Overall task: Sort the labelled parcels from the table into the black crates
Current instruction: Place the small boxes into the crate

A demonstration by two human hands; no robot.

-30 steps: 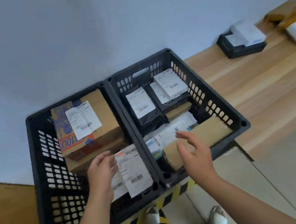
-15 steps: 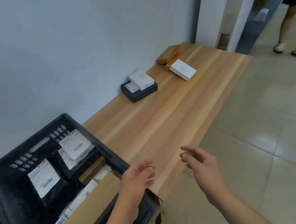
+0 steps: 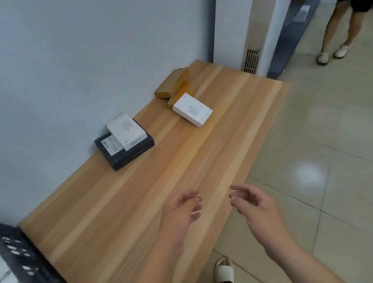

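While both hands hang loose and hold nothing, left hand (image 3: 181, 211) and right hand (image 3: 253, 201) float over the near table (image 3: 125, 223). Far off sit a white box (image 3: 191, 109) and a black box (image 3: 131, 150). Both look light and stiff; grab the sides.

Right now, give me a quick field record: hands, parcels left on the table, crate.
left hand: empty, fingers loosely curled, above the table
right hand: empty, fingers relaxed, past the table's front edge
black parcel: by the wall, white box on top
white parcel: further along
brown parcels: far end, by the wall
black crate: at the table's near left end, labelled parcels inside
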